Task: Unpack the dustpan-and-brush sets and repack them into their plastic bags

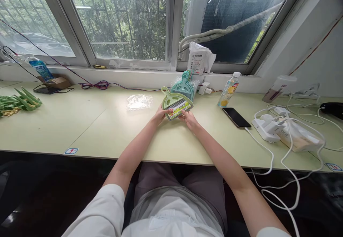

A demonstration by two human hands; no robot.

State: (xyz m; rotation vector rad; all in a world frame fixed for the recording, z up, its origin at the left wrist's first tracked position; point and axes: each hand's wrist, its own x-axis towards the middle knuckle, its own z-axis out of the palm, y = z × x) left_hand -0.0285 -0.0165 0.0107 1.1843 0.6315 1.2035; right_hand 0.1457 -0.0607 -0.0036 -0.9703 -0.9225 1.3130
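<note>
A small light-green dustpan (171, 101) with a striped paper label (180, 109) lies on the pale green table (107, 130) in front of me. My left hand (160, 115) grips its left front corner, fingers closed on it. My right hand (189, 118) pinches the label's right end at the pan's front edge. Just behind the pan stands a stack of several teal and green dustpans (184, 85), handles up. An empty clear plastic bag (138, 101) lies to the left of the pan.
A drink bottle (228, 90) and a black phone (236, 117) lie to the right, then a white power strip (265, 127) with looping white cables. Green items (20, 101) sit far left. A white packet (199, 59) rests on the window sill.
</note>
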